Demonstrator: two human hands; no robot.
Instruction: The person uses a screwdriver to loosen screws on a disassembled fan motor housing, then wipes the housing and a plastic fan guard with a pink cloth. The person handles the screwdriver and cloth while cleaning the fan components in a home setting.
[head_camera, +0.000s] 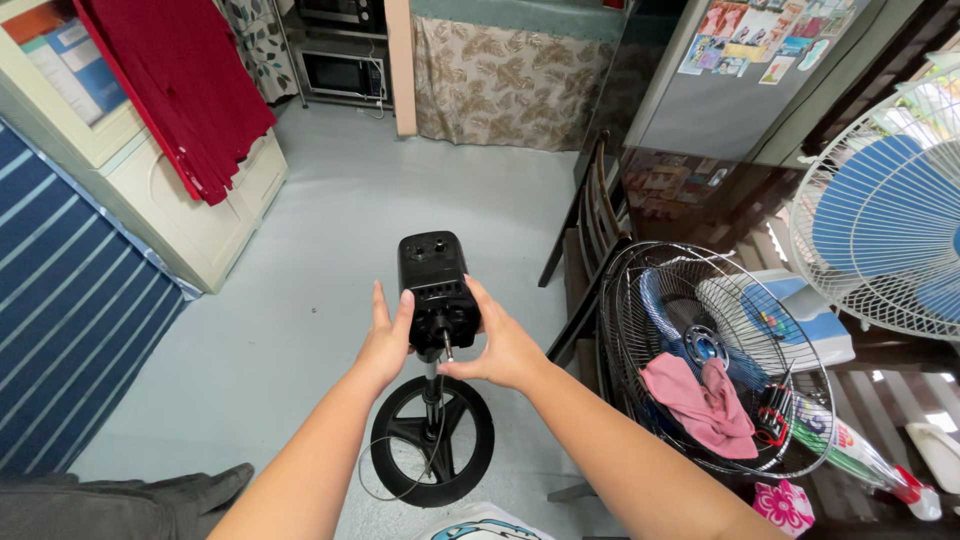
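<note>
- Both hands clasp the fan motor housing (437, 290): left hand (385, 340) flat against its left side with fingers nearly straight, right hand (505, 345) curled round its right side and lower front.
- Housing sits atop a thin pole (432, 385) on a round black base (432, 440), standing on the pale floor (300, 250).
- Done, judging by the look: blades and grille are off, lying at right as a wire guard (715, 360) with blue blades (700, 345) and a pink cloth (698, 402) in it.
- Left: the bare motor head is not yet refitted.
- Housing is black, boxy, vented, with knobs on top; a bare shaft points toward the camera.
</note>
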